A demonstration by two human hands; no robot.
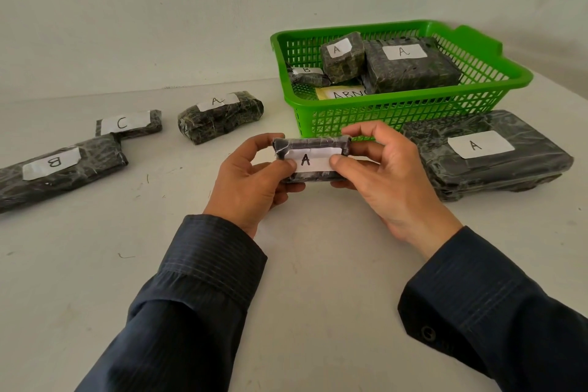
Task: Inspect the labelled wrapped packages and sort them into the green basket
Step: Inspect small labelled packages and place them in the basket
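Observation:
A small dark wrapped package (313,146) with a white label marked A is held up above the table, label facing me. My left hand (251,178) pinches its left end and my right hand (381,175) pinches its right end. Behind it stands the green basket (397,111). The basket holds two packages marked A (409,65) (342,56), one marked B (308,75) and a yellow card (346,93). On the table lie a large flat A package (490,153), an A package (219,116), a C package (129,124) and a long B package (57,170).
The white table (302,264) meets a pale wall (191,9) behind the basket. Both forearms wear dark striped sleeves. The long B package runs off the left edge of the view.

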